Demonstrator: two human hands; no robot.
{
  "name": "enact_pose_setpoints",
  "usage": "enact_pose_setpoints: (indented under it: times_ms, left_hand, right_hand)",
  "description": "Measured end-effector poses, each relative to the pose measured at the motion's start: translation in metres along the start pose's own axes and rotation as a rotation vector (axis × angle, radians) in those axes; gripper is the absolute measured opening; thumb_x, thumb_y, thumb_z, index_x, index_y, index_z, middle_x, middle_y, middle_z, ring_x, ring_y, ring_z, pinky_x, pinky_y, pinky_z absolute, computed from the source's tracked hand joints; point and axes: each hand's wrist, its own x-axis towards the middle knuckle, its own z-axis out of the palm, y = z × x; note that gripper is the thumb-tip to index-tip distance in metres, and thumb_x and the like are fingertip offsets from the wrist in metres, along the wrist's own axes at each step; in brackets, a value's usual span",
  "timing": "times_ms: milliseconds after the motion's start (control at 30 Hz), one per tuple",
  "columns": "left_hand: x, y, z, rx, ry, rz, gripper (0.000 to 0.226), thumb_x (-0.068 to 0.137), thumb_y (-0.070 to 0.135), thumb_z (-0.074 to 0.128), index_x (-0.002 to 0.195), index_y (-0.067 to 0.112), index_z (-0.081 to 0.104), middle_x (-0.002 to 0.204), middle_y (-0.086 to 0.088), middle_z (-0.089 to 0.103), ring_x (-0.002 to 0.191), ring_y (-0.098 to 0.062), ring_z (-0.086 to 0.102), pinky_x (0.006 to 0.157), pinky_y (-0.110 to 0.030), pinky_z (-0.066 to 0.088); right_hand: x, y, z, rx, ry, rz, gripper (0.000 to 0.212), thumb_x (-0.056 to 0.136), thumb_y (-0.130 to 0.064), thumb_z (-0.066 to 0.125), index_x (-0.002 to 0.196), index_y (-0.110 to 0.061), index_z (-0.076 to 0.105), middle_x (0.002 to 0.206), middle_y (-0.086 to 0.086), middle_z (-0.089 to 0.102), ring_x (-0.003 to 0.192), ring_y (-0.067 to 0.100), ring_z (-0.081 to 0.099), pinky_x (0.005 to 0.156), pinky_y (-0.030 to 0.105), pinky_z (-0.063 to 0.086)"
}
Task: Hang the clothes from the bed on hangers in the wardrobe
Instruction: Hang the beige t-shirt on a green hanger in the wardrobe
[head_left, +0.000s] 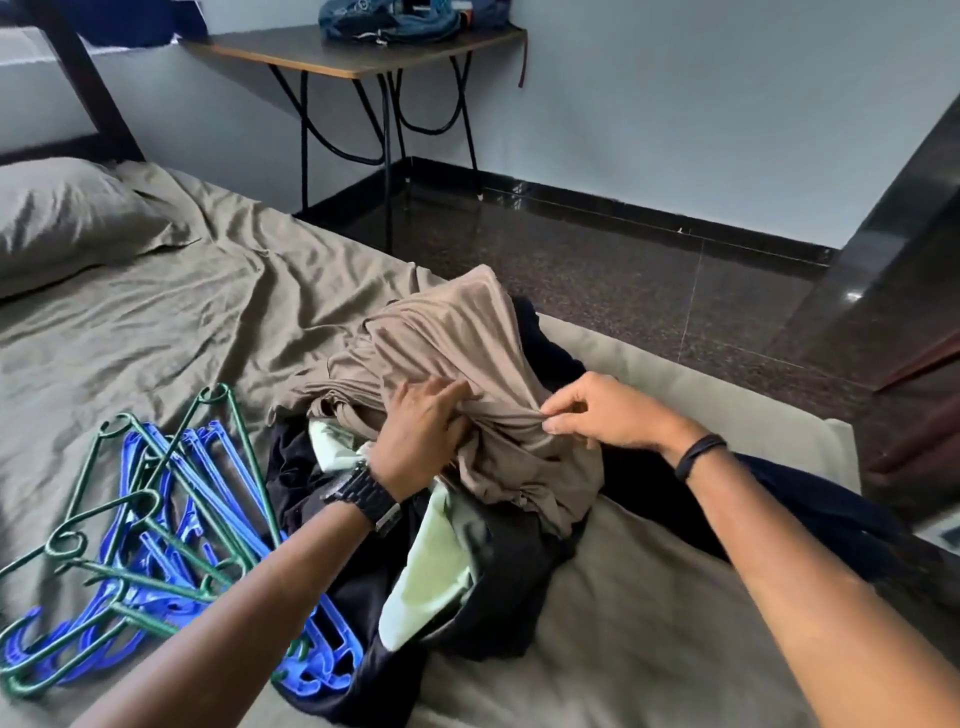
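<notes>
A: Status of the clothes?

B: A crumpled taupe jersey garment (467, 364) is seen on top of a heap of dark navy and black clothes (498, 587), with a pale green piece of fabric (441, 561) tucked into the heap. The heap is located near the right edge of the bed, on an olive-grey wrinkled bedsheet (182, 322).

A: Hands?

B: The left hand (421, 431) is laid on the taupe garment, fingers bent into the folds; fabric is bunched under them, so a grip on the cloth is read. A black chunky wristwatch (363, 493) is worn on that wrist. The right hand (597, 410) is closed on a fold of the same garment, pinched between thumb and fingertips. A thin black band (698, 454) is worn on the right wrist.

A: Hangers?

B: A tangled pile of blue plastic hangers (171, 514) and green wire-style hangers (156, 452) is lying on the sheet, just left of the clothes heap. The near end of the pile is touched by the dark clothes. None is held.

A: Surroundings?

B: A grey pillow (67, 218) is placed at the far left of the bed. A dark-topped folding table with black metal legs (363, 52) is set against the pale blue wall, with a bundle of blue denim-like items (395, 21) on it. A dark speckled polished floor (597, 260) is visible beyond the bed. The wardrobe cannot be identified with certainty.
</notes>
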Motion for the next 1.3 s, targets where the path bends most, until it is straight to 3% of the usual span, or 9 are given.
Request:
enact_pose_setpoints:
  times_ms: [200, 367, 500, 567, 667, 867, 967, 1100, 1300]
  left_hand:
    - [-0.031, 0.049, 0.017, -0.048, -0.357, 0.066, 0.029, 0.090, 0.034, 0.057, 0.114, 0.018, 0.051, 0.101, -0.008, 0.067, 0.095, -0.030, 0.062, 0.080, -0.036, 0.046]
    - [-0.001, 0.036, -0.004, -0.483, -0.293, -0.154, 0.046, 0.088, 0.032, 0.065, 0.127, 0.013, 0.049, 0.096, 0.005, 0.067, 0.071, 0.003, 0.062, 0.064, -0.011, 0.048]
    - [0.042, -0.002, -0.011, -0.098, 0.132, -0.146, 0.059, 0.088, 0.022, 0.063, 0.140, 0.010, 0.039, 0.130, -0.013, 0.048, 0.116, -0.025, 0.052, 0.100, -0.040, 0.042]
    - [0.066, -0.020, -0.012, 0.111, 0.032, -0.176, 0.081, 0.086, 0.036, 0.064, 0.150, 0.017, 0.019, 0.152, -0.016, 0.024, 0.139, -0.034, 0.024, 0.114, -0.046, 0.020]
    - [0.091, -0.028, -0.006, 0.288, -0.253, -0.180, 0.082, 0.082, 0.055, 0.062, 0.146, 0.019, 0.027, 0.154, -0.010, 0.020, 0.143, -0.030, 0.015, 0.116, -0.049, 0.014]
    - [0.088, -0.008, -0.005, 0.202, -0.183, 0.153, 0.025, 0.089, 0.036, 0.060, 0.097, 0.012, 0.057, 0.106, -0.009, 0.061, 0.101, -0.029, 0.057, 0.082, -0.037, 0.040]
    - [0.081, 0.005, -0.008, 0.080, -0.244, 0.180, 0.040, 0.087, 0.048, 0.060, 0.103, 0.014, 0.048, 0.089, -0.007, 0.063, 0.085, -0.029, 0.060, 0.066, -0.036, 0.041]
    - [0.087, 0.017, -0.015, 0.207, -0.427, 0.182, 0.066, 0.069, 0.077, 0.056, 0.113, 0.028, 0.052, 0.096, 0.002, 0.063, 0.090, -0.021, 0.060, 0.076, -0.035, 0.047]
    - [0.105, 0.082, -0.024, 0.016, -0.460, 0.306, 0.036, 0.080, 0.048, 0.069, 0.074, 0.015, 0.056, 0.061, 0.009, 0.047, 0.063, -0.015, 0.047, 0.061, -0.025, 0.030]
  right_hand:
    - [-0.043, 0.029, -0.017, 0.231, -0.292, 0.293, 0.014, 0.093, -0.011, 0.059, 0.105, -0.007, 0.066, 0.069, -0.006, 0.061, 0.059, 0.006, 0.053, 0.060, 0.021, 0.049]
    - [-0.006, 0.037, 0.014, 0.175, 0.241, 0.182, 0.024, 0.089, -0.024, 0.064, 0.113, -0.019, 0.064, 0.116, 0.002, 0.060, 0.099, 0.013, 0.060, 0.087, 0.033, 0.051]
    - [0.029, 0.017, 0.036, 0.245, 0.403, 0.015, 0.073, 0.086, -0.017, 0.068, 0.148, -0.022, 0.029, 0.153, 0.008, 0.023, 0.129, 0.028, 0.046, 0.103, 0.036, 0.045]
    - [0.043, 0.010, 0.044, 0.135, 0.317, 0.029, 0.089, 0.086, -0.016, 0.068, 0.153, -0.022, 0.010, 0.158, 0.011, 0.014, 0.136, 0.033, 0.037, 0.105, 0.046, 0.041]
    - [0.048, 0.012, 0.048, -0.077, 0.203, 0.102, 0.077, 0.088, -0.017, 0.065, 0.150, -0.010, 0.021, 0.150, 0.016, 0.032, 0.133, 0.033, 0.041, 0.107, 0.041, 0.037]
    - [0.015, 0.026, 0.014, -0.064, 0.323, 0.079, 0.018, 0.080, -0.024, 0.074, 0.089, -0.013, 0.064, 0.087, 0.002, 0.066, 0.087, 0.019, 0.062, 0.066, 0.028, 0.044]
    - [-0.007, 0.035, -0.012, 0.031, 0.257, 0.110, 0.023, 0.075, -0.027, 0.080, 0.078, -0.016, 0.061, 0.071, -0.005, 0.058, 0.067, 0.009, 0.052, 0.058, 0.022, 0.036]
    - [-0.041, 0.046, -0.049, 0.106, 0.107, 0.224, 0.037, 0.075, -0.040, 0.079, 0.089, -0.010, 0.063, 0.063, -0.001, 0.051, 0.048, 0.007, 0.043, 0.042, 0.023, 0.030]
    - [-0.086, 0.058, -0.100, -0.021, 0.299, 0.306, 0.036, 0.084, -0.038, 0.070, 0.076, -0.004, 0.061, 0.061, 0.005, 0.054, 0.051, 0.014, 0.049, 0.037, 0.024, 0.035]
